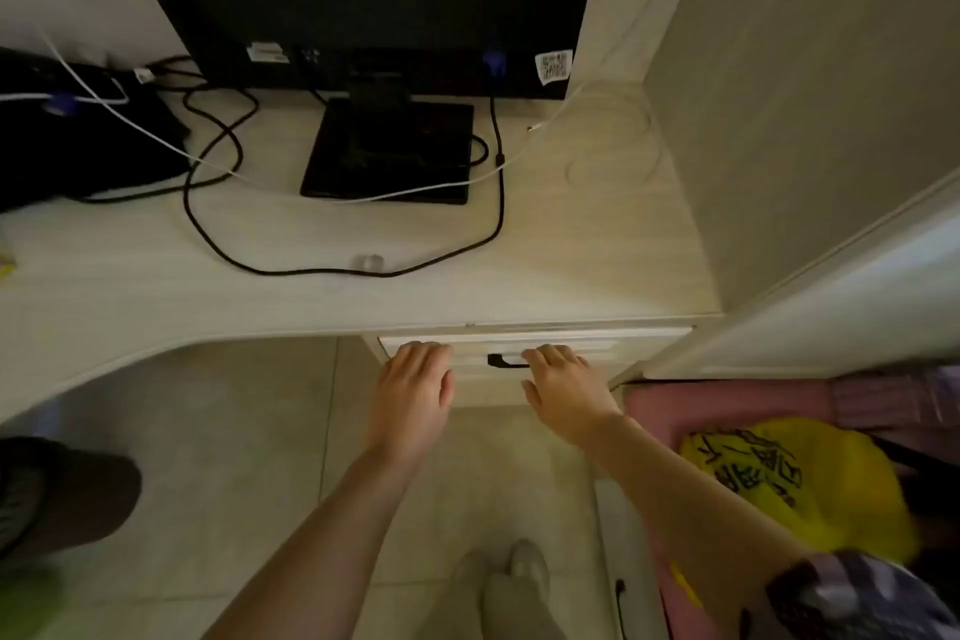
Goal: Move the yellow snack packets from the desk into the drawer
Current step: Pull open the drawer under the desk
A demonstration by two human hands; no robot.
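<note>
Pale wood-grain drawer (535, 346) sits closed under the front edge of the surface (571, 250), black handle (506, 362) at mid-front. Left hand (415, 387) rests flat on the drawer's left front, fingers straight, gripping nothing. Right hand (563, 387) lies on the front with fingertips at the handle, fingers loosely extended, holding nothing. No packet is clearly visible; only a yellow scrap (6, 270) shows at the surface's far left edge. Monitor stand (387, 151) and black cable (332, 270) sit behind. Yellow bag (795, 478) lies lower right.
</note>
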